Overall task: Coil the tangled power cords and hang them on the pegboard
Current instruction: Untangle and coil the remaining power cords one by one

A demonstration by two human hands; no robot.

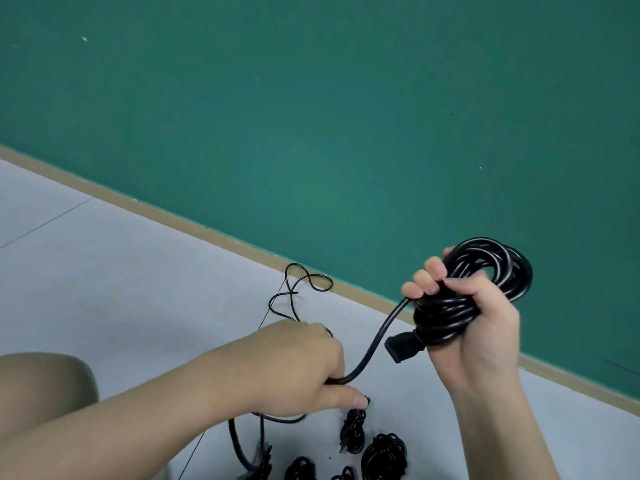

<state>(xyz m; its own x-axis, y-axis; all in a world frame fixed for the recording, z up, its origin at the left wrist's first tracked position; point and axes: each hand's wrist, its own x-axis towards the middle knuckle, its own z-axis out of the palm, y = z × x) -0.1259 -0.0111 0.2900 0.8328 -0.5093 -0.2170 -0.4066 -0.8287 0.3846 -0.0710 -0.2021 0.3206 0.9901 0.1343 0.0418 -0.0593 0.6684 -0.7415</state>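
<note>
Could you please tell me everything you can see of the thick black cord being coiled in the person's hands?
The thick black cord looks like glossy rubber-sheathed cable. Most of it is wound into a tight bundle of loops, which the right hand grips, held above the grey floor before the green wall. A black plug end sticks out below the bundle. One loose length curves down-left into the left hand, which holds it.

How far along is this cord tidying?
Partway, it seems. Several small coiled bundles already lie on the floor. The right hand grips a thick coil, nearly wound, while the left hand feeds its loose tail. A thin cord lies loose behind. No pegboard shows, so hanging appears still ahead.
</note>
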